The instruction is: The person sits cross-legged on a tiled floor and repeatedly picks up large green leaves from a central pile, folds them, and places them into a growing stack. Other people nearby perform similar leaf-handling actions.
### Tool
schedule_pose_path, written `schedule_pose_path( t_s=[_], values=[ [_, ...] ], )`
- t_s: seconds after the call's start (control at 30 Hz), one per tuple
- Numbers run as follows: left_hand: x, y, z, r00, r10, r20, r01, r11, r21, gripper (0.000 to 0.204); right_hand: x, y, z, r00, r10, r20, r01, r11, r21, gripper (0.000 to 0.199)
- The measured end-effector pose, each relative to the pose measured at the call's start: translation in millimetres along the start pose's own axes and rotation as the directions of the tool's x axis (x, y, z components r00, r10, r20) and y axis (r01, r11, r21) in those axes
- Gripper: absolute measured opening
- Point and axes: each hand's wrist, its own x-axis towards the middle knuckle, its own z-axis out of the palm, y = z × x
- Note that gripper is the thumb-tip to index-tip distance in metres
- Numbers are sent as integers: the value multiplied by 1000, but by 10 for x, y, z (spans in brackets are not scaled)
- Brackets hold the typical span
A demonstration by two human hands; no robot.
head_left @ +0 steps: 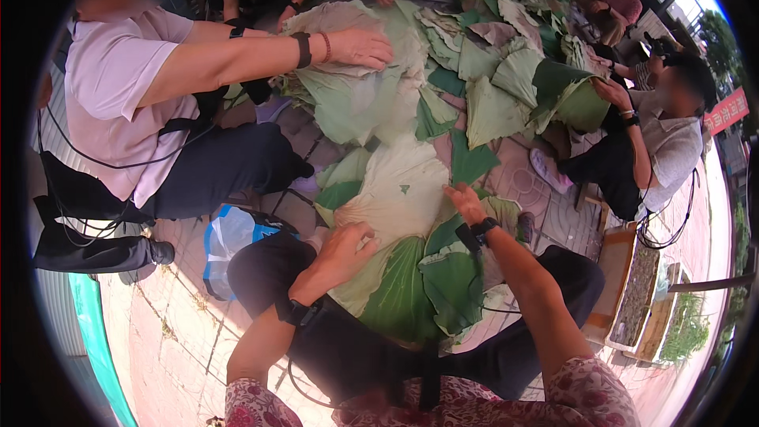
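Item 1. Left hand point(345, 247): fingers curled and pressed on the near edge of a large pale lotus leaf point(399, 190) lying over the person's lap; a black wrist strap point(299, 312) sat just behind the hand.

Item 2. Right hand point(465, 202): fingers apart and flat, resting on the same pale leaf at its far right edge; a black watch-like band point(483, 228) circled the wrist.

Item 3. Dark green folded leaves point(431, 281): between the two forearms, just below both hands, layered under the pale leaf.

Item 4. Blue and white plastic bag point(229, 241): on the paved floor point(170, 332), left of the left hand, crumpled, near the knee.

Item 5. Heap of lotus leaves point(482, 71): beyond both hands, pale and dark green, spread across the paving.

Item 6. A co-worker's hand point(360, 47): far beyond the left hand, laid flat on a pale leaf at the heap's left side; another co-worker's hand point(613, 93) gripped a folded green leaf well beyond the right hand.

Item 7. Red rectangular sign point(726, 111): far right of the right hand, tilted, with light lettering.

Item 8. Wooden planter boxes point(632, 289): right of the right forearm, long and narrow.
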Motion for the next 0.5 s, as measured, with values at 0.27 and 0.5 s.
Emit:
schedule_pose_path(
  t_s=[0.27, 0.5],
  values=[
    [281, 232, 3, 981, 184, -58, -173, 973, 154, 25, 106, 107, 1439, 694, 554, 459, -594, 802, -70, 74],
    [353, 307, -52, 996, 88, -18, -85, 987, 137, 23, 1039, 732, -206, 778, 505, 373, -589, 793, 155, 74]
  ],
)
